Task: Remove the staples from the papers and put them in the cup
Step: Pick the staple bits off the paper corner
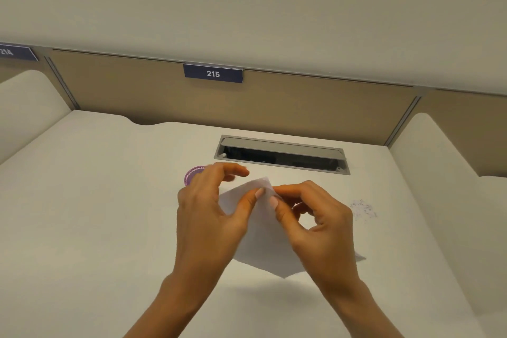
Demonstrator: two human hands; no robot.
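White stapled papers (264, 241) are lifted off the desk in the middle of the head view, far corner raised. My left hand (208, 208) pinches that corner from the left with its thumb on the sheet. My right hand (315, 217) pinches the same corner from the right, thumb tip against the paper edge. No staple is clear enough to make out. A purple cup (193, 174) stands just behind my left hand, mostly hidden by its fingers. A small scatter of loose staples (363, 210) lies on the desk to the right of my right hand.
The white desk (96, 214) sits in a booth with raised side walls. A grey cable hatch (282, 155), lid propped open, is set into the desk behind the hands. A tan back panel carries a sign reading 215 (213, 73).
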